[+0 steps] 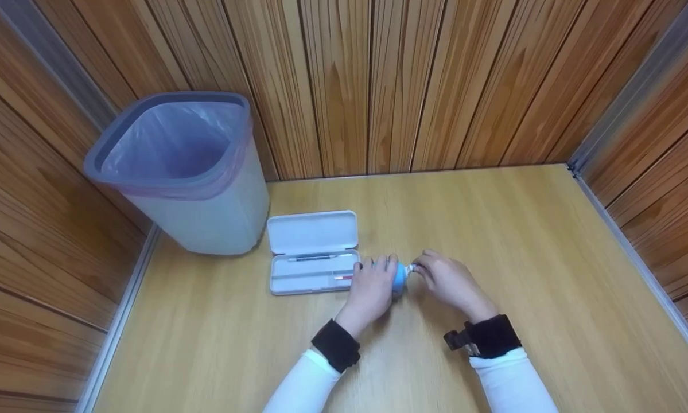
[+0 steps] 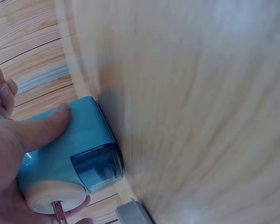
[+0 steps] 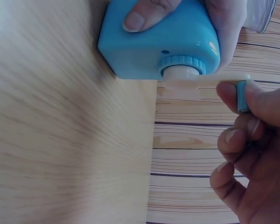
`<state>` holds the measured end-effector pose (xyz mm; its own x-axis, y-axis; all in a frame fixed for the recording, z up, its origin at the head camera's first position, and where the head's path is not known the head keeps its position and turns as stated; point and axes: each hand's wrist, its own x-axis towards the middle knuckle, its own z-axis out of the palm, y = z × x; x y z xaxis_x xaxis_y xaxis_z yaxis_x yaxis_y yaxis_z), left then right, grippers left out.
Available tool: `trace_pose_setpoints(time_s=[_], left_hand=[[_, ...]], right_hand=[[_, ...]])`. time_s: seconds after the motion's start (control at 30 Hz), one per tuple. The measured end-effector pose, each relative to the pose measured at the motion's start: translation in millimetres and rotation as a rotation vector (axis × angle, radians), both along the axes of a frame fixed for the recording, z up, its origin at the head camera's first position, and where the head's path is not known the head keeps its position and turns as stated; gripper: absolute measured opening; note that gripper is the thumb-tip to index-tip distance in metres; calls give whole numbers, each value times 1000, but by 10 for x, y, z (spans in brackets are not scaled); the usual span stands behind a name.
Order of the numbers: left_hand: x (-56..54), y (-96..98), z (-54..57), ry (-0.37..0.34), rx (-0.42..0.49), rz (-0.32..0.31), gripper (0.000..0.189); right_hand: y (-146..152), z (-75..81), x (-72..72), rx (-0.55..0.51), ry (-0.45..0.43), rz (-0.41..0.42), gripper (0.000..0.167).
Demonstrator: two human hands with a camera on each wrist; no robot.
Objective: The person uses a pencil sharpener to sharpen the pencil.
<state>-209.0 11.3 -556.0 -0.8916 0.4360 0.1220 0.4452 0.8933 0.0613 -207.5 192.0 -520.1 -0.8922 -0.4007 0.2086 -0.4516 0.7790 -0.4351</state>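
A blue crank pencil sharpener (image 2: 86,126) sits on the wooden table, my left hand (image 1: 372,289) gripping its body from above. In the left wrist view, a pencil (image 2: 59,212) sticks out of the round cream front, beside a dark see-through shavings drawer (image 2: 98,165). My right hand (image 1: 448,284) pinches the small blue knob (image 3: 242,96) of the white crank arm (image 3: 214,80) between thumb and forefinger. Left of the sharpener lies an opened pencil case (image 1: 312,229); a dark pen or pencil (image 1: 315,258) rests in its upper compartment. The red pencil end overlaps the case in the head view.
A tall white bin (image 1: 217,223) with a grey rim and a plastic liner stands at the back left, behind the pencil case. Wood-panelled walls (image 1: 389,86) border the table at the back and both sides. Bare tabletop (image 1: 550,258) lies right of my right hand.
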Motion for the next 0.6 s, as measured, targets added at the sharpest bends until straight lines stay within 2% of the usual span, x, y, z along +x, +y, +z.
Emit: trace_pose_setpoints(time_s=[0.13,0.37,0.6], left_hand=[[-13,-12,13,-25,7,-4,62],[-19,-9,16,-33,33,-4,68],[-5,19,12,-59,44,1,58]], right_hand=[[9,18,-46,14,-6,-3,15],[32,30,-68,2,-66,-28,20],[33,5,-98,3,-91,-59,23]])
